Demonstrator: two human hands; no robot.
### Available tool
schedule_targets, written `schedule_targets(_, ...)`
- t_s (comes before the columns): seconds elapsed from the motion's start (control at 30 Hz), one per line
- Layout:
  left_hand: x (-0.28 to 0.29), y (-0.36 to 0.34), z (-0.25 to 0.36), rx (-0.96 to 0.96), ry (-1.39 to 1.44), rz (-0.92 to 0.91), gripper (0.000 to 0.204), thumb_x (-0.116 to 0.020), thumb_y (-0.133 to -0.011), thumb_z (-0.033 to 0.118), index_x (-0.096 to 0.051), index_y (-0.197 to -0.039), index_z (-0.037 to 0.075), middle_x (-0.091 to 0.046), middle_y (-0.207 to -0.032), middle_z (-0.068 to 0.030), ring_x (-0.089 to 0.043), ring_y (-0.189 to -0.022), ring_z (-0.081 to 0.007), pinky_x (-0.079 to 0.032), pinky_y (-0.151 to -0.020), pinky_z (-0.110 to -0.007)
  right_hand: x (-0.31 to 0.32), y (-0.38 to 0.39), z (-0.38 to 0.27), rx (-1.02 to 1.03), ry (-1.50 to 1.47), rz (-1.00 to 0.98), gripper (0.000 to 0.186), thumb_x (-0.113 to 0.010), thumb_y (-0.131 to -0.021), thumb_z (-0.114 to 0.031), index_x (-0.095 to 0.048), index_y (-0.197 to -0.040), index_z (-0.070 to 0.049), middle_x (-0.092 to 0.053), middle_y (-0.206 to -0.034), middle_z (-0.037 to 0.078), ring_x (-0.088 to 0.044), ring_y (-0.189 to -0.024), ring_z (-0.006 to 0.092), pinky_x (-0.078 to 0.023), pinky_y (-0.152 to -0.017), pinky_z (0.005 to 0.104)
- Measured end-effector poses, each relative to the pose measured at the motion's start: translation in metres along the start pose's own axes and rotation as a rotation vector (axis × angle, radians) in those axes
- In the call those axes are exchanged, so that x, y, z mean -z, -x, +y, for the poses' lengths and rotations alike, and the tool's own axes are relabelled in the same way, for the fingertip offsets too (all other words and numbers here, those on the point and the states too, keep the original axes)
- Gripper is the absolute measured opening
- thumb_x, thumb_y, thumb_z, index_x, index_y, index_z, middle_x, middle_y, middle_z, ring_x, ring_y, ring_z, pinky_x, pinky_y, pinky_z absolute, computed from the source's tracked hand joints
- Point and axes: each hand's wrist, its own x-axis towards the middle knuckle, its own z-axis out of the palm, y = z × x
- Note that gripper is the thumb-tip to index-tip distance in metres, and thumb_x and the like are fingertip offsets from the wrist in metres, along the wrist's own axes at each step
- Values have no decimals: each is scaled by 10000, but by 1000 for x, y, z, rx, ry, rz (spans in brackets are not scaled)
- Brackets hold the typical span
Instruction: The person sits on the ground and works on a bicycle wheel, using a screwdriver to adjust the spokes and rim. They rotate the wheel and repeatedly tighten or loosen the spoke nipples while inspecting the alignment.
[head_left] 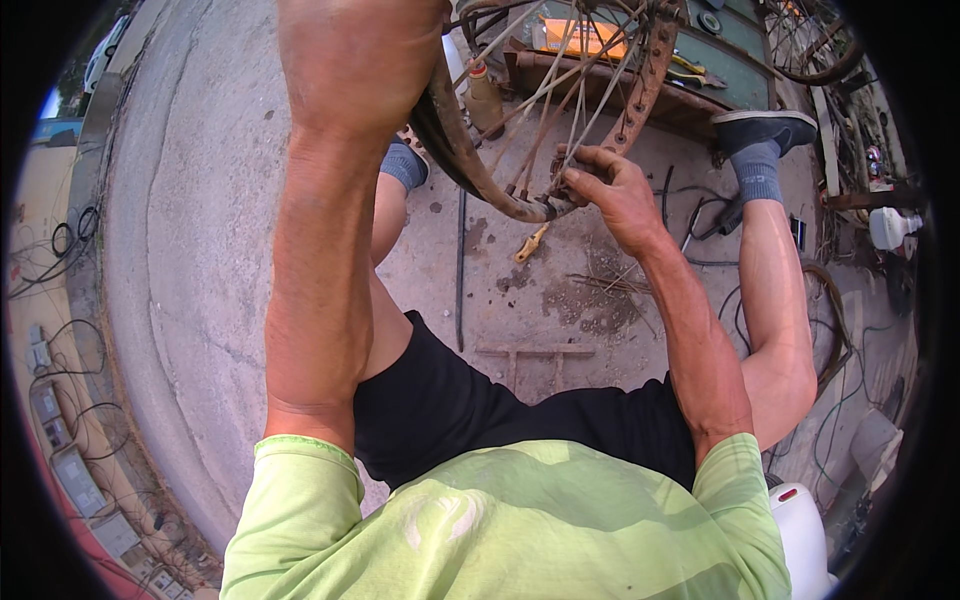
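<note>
A rusty spoked bicycle wheel is held up in front of me, its top cut off by the picture's edge. My left hand, large and close, is closed at the wheel's left side, where the rim runs up behind it; its fingertips are hidden. At the lower rim, my right hand pinches a spoke near its end between thumb and fingers. A dark tyre or tube lies along the rim's left part. Beyond the wheel stands a bottle with a reddish cap.
A yellow-handled tool lies on the concrete below the wheel. Behind are a green chest, an orange box and pliers. A metal T-shaped bar, a long rod and cables lie on the ground.
</note>
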Motion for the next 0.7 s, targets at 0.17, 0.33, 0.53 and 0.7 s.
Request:
schedule_targets(0.17,5,-3,1,34,33,-51,371,-716,-901,205,-568,-1139,-39,-710,-843,-100,-622,-649,-92,-417,-556,-203,10,-9,4,-32,-68,-143,476,-652,-1038,-239,-605,-1437,17,-717,-1153,64,-654,-988,115,-539,-879,301)
schedule_targets(0.33,7,-3,-1,6,66,-88,361,-709,-905,202,-569,-1139,-34,-703,-869,-98,-652,-673,-108,-424,-556,-207,14,-9,-17,-42,76,-259,471,-601,-1064,-237,-585,-1475,-7,-711,-1158,43,-628,-971,108,-536,-887,307)
schedule_targets(0.53,7,-4,-2,13,112,-26,355,-699,-907,195,-561,-1144,-30,-684,-929,-101,-705,-721,-141,-451,-560,-214,12,-5,-29,10,324,-233,453,-578,-1077,-249,-593,-1462,-11,-705,-1103,42,-629,-911,106,-537,-855,319)
schedule_targets(0.7,7,-5,-4,24,95,-20,349,-695,-910,197,-564,-1140,-31,-683,-931,-100,-701,-716,-137,-452,-557,-216,9,-5,-30,-15,314,-187,396,-617,-1060,-233,-635,-1372,11,-699,-1014,50,-608,-747,96,-510,-703,292)
